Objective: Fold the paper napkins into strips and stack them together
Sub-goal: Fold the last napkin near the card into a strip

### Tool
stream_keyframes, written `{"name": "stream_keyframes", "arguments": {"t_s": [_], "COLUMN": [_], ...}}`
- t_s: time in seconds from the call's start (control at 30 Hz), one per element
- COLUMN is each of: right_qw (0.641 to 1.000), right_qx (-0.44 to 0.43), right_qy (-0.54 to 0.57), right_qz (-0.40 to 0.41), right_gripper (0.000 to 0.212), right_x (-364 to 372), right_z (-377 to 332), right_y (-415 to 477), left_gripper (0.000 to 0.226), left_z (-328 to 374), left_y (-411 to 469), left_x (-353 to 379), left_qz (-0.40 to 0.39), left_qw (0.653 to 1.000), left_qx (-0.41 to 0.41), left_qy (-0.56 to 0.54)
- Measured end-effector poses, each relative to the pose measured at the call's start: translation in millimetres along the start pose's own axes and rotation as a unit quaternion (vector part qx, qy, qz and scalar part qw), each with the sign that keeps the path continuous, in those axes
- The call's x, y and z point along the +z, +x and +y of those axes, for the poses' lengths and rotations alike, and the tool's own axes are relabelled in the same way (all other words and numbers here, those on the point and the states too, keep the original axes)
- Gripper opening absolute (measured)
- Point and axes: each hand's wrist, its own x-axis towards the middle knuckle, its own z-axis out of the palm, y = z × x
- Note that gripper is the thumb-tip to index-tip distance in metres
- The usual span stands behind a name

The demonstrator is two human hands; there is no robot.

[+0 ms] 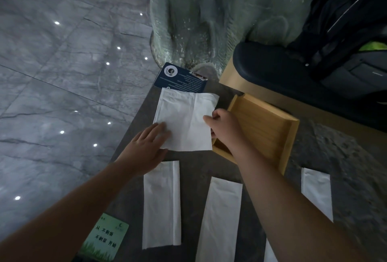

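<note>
A white paper napkin [184,115] lies mostly unfolded on the dark table [194,165], its right part raised. My left hand [146,148] presses flat on the napkin's near left corner, fingers spread. My right hand [224,127] pinches the napkin's right edge between thumb and fingers. Three folded napkin strips lie apart nearer to me: one on the left [162,205], one in the middle [221,219], one on the right [317,192]. A corner of another white piece [270,253] shows at the bottom edge.
An empty wooden tray [293,136] sits right of the napkin, under my right wrist. A dark blue card [182,80] lies beyond the napkin. A green sign [104,238] is at the table's near left edge. A stone column, a bag and a bench stand behind.
</note>
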Motion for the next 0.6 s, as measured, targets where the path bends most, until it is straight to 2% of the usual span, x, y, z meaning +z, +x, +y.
{"name": "stream_keyframes", "arguments": {"t_s": [0.33, 0.6], "right_qw": [0.997, 0.994], "right_qx": [-0.048, -0.037], "right_qy": [0.053, 0.071], "right_qz": [-0.033, -0.075], "right_gripper": [0.019, 0.014], "right_x": [25.5, 65.4], "right_z": [-31.1, -51.0], "right_y": [1.5, 19.8], "left_gripper": [0.070, 0.075], "left_z": [-7.7, -8.3], "left_y": [-1.0, 1.2], "left_x": [3.0, 2.2], "left_qz": [-0.022, -0.046], "left_qw": [1.000, 0.999], "left_qx": [-0.001, -0.014], "left_qy": [0.003, -0.019]}}
